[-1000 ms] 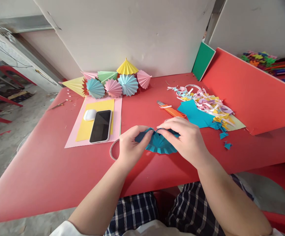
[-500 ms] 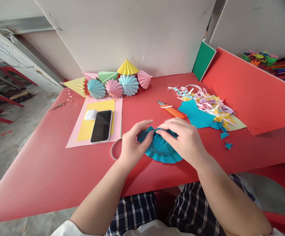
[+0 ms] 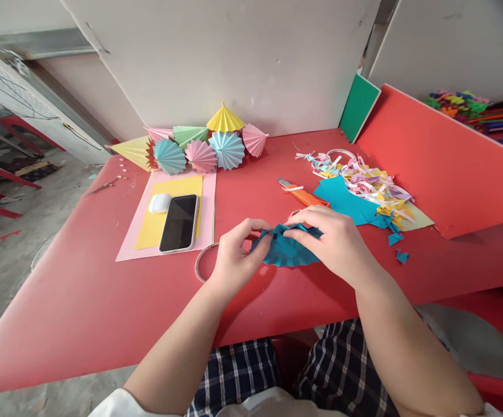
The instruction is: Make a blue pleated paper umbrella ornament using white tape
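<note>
A pleated round of blue paper [image 3: 292, 252] is held in front of me, its folds fanning out from the middle. My left hand [image 3: 245, 248] pinches its upper left rim between thumb and fingers. At the upper right rim, my right hand [image 3: 327, 240] grips the same paper, thumb below and fingers above. The fingertips hide part of the far rim. Just beyond the right hand lies an orange utility knife [image 3: 305, 196]. A tape roll [image 3: 199, 263] rests on the table close to the left wrist, partly covered by it.
Several folded paper umbrellas [image 3: 226, 150] stand along the wall. A phone [image 3: 179, 223] and a white case [image 3: 160, 202] lie on yellow and pink sheets. Blue paper [image 3: 347, 201] and a heap of paper scraps [image 3: 370, 179] sit at right, before a red board [image 3: 442, 168].
The blue pleated paper has tipped, so its near edge sits higher and its face looks flatter. Both hands keep their pinch, and the right hand has shifted slightly right.
</note>
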`<state>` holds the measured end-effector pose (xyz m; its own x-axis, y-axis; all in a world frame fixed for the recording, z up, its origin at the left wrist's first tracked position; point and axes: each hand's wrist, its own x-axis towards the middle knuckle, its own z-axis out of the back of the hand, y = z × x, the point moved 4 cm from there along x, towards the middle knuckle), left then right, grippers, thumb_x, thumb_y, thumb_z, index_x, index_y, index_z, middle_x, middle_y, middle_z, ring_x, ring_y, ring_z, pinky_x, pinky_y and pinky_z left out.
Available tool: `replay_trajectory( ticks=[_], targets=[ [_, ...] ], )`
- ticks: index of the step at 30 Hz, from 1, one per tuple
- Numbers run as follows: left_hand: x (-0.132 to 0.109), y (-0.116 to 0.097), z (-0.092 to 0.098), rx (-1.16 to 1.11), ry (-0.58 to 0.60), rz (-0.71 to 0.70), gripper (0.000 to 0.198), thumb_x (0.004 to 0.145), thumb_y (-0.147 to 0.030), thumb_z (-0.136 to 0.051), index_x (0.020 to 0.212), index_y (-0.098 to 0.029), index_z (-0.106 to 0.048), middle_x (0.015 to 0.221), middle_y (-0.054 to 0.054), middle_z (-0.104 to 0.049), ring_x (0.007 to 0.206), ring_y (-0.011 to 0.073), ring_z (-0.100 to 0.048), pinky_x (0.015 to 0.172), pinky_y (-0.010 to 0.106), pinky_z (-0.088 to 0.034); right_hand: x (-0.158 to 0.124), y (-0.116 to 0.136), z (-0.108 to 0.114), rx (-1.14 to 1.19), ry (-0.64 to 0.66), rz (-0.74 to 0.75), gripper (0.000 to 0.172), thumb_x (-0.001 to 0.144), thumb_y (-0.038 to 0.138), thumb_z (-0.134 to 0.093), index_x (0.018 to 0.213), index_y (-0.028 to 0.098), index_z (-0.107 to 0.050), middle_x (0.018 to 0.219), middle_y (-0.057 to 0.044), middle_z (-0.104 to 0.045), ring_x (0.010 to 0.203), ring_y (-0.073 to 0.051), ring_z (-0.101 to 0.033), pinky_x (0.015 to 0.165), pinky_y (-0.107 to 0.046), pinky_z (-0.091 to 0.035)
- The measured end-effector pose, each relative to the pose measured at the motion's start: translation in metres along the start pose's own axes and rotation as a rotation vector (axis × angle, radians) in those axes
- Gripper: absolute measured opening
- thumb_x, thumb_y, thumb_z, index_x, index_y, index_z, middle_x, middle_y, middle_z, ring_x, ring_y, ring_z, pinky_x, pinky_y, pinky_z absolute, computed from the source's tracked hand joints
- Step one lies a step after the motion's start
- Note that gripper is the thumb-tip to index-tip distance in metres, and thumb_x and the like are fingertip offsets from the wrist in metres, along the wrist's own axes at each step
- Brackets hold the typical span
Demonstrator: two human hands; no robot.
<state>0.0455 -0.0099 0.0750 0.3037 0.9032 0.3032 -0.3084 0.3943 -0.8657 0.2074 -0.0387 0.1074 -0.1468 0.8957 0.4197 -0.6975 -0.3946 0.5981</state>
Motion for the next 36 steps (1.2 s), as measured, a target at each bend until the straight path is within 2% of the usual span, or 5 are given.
replay_trajectory(
  ticks=[10, 16, 22, 28, 36],
  targets=[
    [0.0, 0.004, -0.005, -0.019, 0.072, -0.002, 0.01, 0.08, -0.018, -0.056, 0.088, -0.02, -0.062, 0.087, 0.003, -0.067, 0.079, 0.0138, -0.063, 0.074, 0.026, -0.054, -0.001, -0.001, -0.007, -0.018, 0.007, 0.023, 0.006, 0.083, 0.024, -0.06, 0.08, 0.02, -0.062, 0.08, -0.002, -0.066, 0.076, -0.014, -0.058, 0.07, -0.027, -0.045],
    [0.001, 0.007, -0.005, 0.01, 0.07, 0.038, 0.011, 0.079, -0.029, -0.061, 0.085, -0.02, -0.063, 0.083, 0.003, -0.066, 0.076, 0.0137, -0.063, 0.064, 0.022, -0.051, 0.0, -0.002, -0.003, 0.013, 0.019, 0.001, 0.005, 0.082, 0.024, -0.06, 0.086, 0.021, -0.063, 0.083, -0.001, -0.066, 0.08, -0.015, -0.06, 0.072, -0.027, -0.047],
    [0.004, 0.013, 0.001, -0.004, -0.043, 0.112, 0.015, 0.074, -0.033, -0.066, 0.075, -0.019, -0.065, 0.072, 0.001, -0.067, 0.064, 0.0126, -0.061, 0.054, 0.021, -0.047, -0.002, -0.014, 0.021, 0.027, -0.036, -0.015, 0.035, 0.075, 0.027, -0.069, 0.108, 0.025, -0.058, 0.102, -0.003, -0.065, 0.091, -0.017, -0.062, 0.082, -0.032, -0.05],
    [0.006, 0.013, 0.003, -0.043, -0.115, 0.135, 0.014, 0.074, -0.032, -0.066, 0.075, -0.018, -0.064, 0.069, -0.001, -0.066, 0.063, 0.0106, -0.059, 0.055, 0.019, -0.047, -0.005, -0.019, 0.031, -0.02, -0.035, -0.012, 0.023, 0.076, 0.024, -0.067, 0.097, 0.024, -0.057, 0.094, -0.001, -0.065, 0.088, -0.016, -0.061, 0.076, -0.028, -0.05],
    [0.006, 0.014, 0.001, -0.048, -0.138, 0.134, 0.015, 0.074, -0.033, -0.066, 0.076, -0.018, -0.064, 0.069, -0.002, -0.065, 0.06, 0.0095, -0.058, 0.056, 0.019, -0.047, 0.0, -0.009, 0.021, -0.068, -0.083, 0.105, 0.017, 0.08, 0.018, -0.063, 0.095, 0.021, -0.057, 0.093, -0.002, -0.062, 0.086, -0.014, -0.058, 0.076, -0.027, -0.048]
  ],
)
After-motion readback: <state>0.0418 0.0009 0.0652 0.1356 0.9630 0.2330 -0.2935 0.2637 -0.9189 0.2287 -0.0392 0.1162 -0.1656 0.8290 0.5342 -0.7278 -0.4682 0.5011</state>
